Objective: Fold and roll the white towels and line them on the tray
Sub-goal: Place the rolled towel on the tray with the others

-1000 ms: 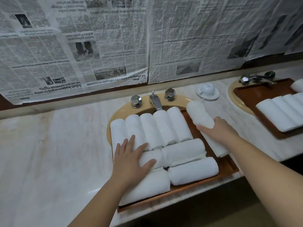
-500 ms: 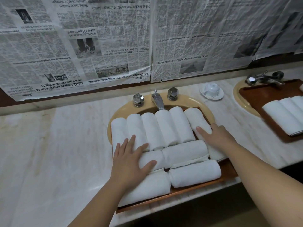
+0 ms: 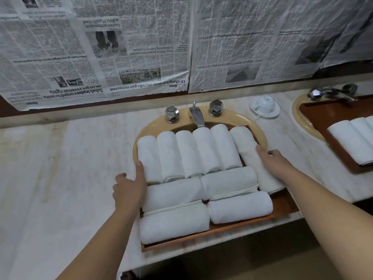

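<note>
While I count ten rolled towels [image 3: 203, 152] on the tray [image 3: 282, 207], my left hand [image 3: 129, 188] presses flat at 9 o'clock, my right hand [image 3: 272, 160] spread at 3 o'clock.

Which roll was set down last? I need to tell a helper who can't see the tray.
Find the wooden tray lying over the beige sink below the tap. In its back row of upright rolls, take the far-right roll, under the right hand. Unlike its neighbours, it slants and reaches further forward.
</note>
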### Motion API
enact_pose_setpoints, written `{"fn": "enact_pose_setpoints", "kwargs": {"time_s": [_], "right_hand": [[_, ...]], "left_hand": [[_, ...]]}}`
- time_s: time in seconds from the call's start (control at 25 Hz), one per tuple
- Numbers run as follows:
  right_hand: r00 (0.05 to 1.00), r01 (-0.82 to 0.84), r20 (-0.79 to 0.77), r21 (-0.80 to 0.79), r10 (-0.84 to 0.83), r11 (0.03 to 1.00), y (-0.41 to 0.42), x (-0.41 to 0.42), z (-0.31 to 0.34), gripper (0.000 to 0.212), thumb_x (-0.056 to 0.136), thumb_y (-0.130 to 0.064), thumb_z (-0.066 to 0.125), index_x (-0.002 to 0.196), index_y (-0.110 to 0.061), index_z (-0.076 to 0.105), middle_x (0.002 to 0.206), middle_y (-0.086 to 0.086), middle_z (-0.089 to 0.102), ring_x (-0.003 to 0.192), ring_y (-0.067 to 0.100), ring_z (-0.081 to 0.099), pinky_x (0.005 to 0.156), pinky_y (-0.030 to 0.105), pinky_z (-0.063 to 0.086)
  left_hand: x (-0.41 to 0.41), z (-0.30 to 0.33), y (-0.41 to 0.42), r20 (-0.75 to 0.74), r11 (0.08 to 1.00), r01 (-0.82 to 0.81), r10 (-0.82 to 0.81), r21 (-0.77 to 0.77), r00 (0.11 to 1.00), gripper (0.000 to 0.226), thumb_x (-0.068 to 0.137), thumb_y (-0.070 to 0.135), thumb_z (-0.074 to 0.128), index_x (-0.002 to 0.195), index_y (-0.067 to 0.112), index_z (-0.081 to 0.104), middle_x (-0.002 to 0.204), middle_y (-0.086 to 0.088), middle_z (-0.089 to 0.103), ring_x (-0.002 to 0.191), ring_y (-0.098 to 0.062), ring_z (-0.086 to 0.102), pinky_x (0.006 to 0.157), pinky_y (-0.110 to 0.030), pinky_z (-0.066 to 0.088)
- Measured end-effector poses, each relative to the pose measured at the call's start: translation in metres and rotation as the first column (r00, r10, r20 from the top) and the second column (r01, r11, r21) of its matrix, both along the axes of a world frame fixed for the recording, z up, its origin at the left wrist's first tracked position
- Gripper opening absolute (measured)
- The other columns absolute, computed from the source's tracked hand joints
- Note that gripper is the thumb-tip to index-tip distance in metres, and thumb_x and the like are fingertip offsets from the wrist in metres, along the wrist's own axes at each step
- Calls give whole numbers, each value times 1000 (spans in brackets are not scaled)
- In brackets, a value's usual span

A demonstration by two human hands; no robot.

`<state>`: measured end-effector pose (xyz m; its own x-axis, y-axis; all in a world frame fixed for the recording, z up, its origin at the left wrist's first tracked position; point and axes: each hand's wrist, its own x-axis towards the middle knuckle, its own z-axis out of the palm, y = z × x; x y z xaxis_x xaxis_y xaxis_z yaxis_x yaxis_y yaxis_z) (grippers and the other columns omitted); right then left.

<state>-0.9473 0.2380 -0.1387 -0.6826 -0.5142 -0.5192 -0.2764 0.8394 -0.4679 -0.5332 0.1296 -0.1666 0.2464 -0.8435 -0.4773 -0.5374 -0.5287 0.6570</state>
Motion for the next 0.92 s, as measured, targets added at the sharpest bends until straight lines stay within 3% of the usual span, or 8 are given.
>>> {"fn": "enact_pose_setpoints", "kwargs": {"time_s": [0.12,0.48,0.6,0.68,0.8,0.92], "right_hand": [[999,18,34,15,-18,1000,-3,3,-4,111,73,-98,33,147,-16,43,135,10,55,116,32,56,98,48,48],[999,30,20,-54,-29,998,10,18,-13,102,75,-97,32,123,-11,58,108,9,64,96,30,63,77,42,50],[1000,6,2,-135,-5,991,13,41,-8,81,88,-86,36,109,-11,60,103,10,66,92,28,64,77,42,49],[1000,-20,-4,-168,20,986,10,58,-3,83,85,-88,36,115,-14,59,112,7,65,98,28,62,81,43,47],[998,-62,-27,-156,58,986,-2,88,7,89,86,-87,37,140,-17,50,130,8,59,113,31,57,86,42,44],[992,-127,-9,-163,128,978,-25,123,12,88,84,-89,36,131,-17,54,113,4,63,99,26,60,82,41,48]], "left_hand": [[-1,0,-9,-146,980,54,-26,190,989,125,66,105,28,146,9,44,132,-13,60,113,-34,61,99,-52,52],[3,-1,-6,-121,997,29,-20,76,992,105,74,100,30,111,9,67,103,-7,69,93,-27,65,92,-46,54],[27,1,-1,-105,999,19,-16,33,994,97,79,96,30,98,9,70,97,-8,71,89,-27,67,88,-45,55],[49,4,5,-100,1000,-2,4,21,995,96,82,94,30,93,9,72,93,-9,72,87,-28,68,85,-45,55],[85,8,13,-84,999,-41,42,13,996,97,83,94,29,89,9,74,91,-10,73,86,-30,68,88,-47,55],[127,20,18,-78,994,-108,107,-7,991,93,87,90,29,88,10,77,92,-10,72,87,-29,67,87,-45,53]]}}
